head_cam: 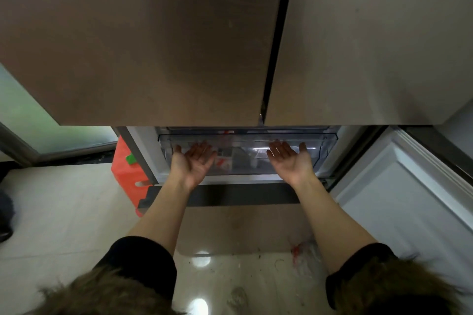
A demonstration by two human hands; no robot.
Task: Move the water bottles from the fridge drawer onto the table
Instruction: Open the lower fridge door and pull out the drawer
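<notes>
Reaching Under the Fridge Drawer

Kneeling close, the person stretches both bare arms forward over the tiled floor [64,212]. The left hand [194,161] and right hand [290,160] are palm-up, fingers straight and spread, each grip apart and holding nothing, fingertips at the front of the clear fridge drawer [325,151]. Through its plastic front some packages show, but the water bottles cannot be made out for certain. To do this step well, hook the fingers evenly under the drawer's lip and pull straight with both hands so it slides without jamming. Beyond, the upper fridge doors [153,59] are closed; an orange stool [125,169] sits left.
</notes>
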